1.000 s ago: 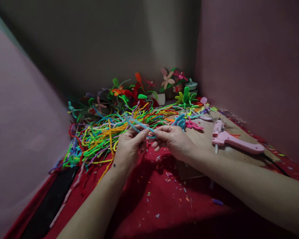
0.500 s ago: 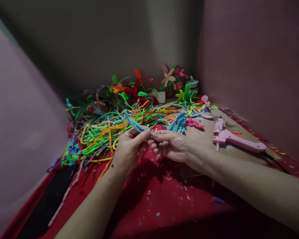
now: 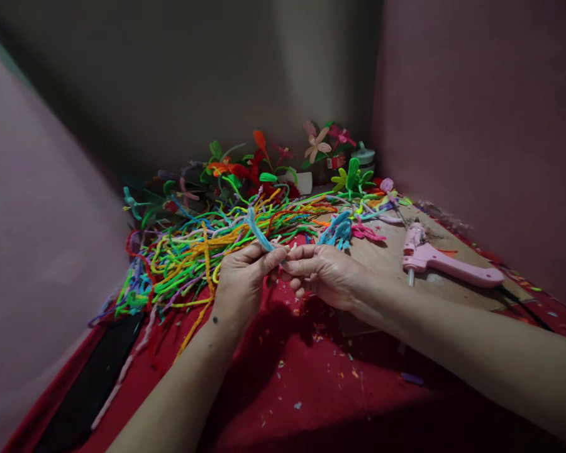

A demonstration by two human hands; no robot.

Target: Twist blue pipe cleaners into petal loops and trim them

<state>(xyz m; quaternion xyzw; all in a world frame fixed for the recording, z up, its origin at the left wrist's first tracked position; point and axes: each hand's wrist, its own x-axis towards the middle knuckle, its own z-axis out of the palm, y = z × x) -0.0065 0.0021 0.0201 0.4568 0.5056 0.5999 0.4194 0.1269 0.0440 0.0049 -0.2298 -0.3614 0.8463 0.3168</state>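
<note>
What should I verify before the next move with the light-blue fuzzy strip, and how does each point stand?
1. Left hand gripping the light-blue fuzzy strip: ok, pinched between thumb and finger.
2. Right hand gripping the strip's lower end: cannot tell, the fingertips meet the left hand's and hide it.
3. Strip's upper end free of the strand pile: cannot tell, they overlap in this view.
4. Glue gun clear of both hands: ok, to the right on the cardboard.
5. Red cloth free of scraps: not ok, bits lie scattered.
</note>
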